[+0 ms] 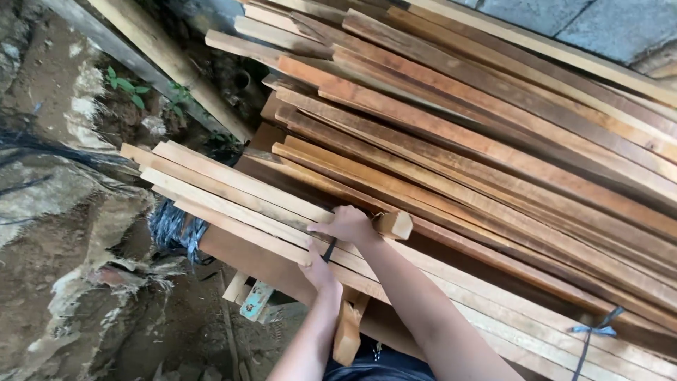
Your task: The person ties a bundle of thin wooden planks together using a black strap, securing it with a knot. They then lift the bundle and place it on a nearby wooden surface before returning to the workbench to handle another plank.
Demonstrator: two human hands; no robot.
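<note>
My right hand grips a batten end, left hand pinches a pencil; marking seems next, needing steady planks.

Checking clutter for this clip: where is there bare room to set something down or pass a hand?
Free: dirt ground left of the pale planks. Crowded: reddish planks fill the right, and both the left hand and right hand rest on the stack beside a short block.

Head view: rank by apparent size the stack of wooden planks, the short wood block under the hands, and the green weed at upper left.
1. Stack of wooden planks
2. Short wood block, though nearness to the camera enlarges it
3. Green weed
</note>
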